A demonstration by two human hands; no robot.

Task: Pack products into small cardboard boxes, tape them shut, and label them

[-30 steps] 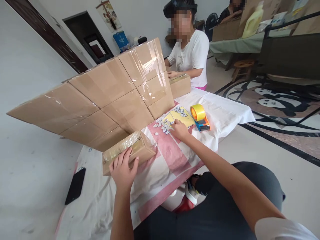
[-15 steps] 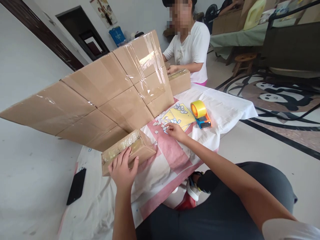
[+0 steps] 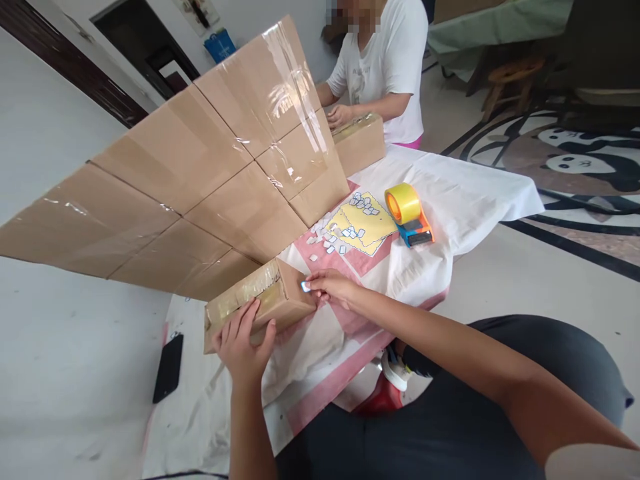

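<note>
A small cardboard box with clear tape along its top lies on the cloth-covered table. My left hand rests on the box's near left part, fingers spread over the taped top and thumb against the near side. At the box's right end, my right hand pinches a small white sticker with a blue edge between thumb and fingertips. The sticker is at the box's end face; whether it touches is hard to tell. Beyond this hand, several small white pieces lie on and beside yellow sheets.
A tall wall of taped cardboard boxes stands behind the small box. A tape dispenser with yellow tape sits at the right. A black phone lies at the left. Across the table, a person in white handles another box.
My right hand has moved from the loose pieces left and toward me to the box's end, now with a sticker in its fingertips. My left hand stays on the box. The view has shifted slightly.
</note>
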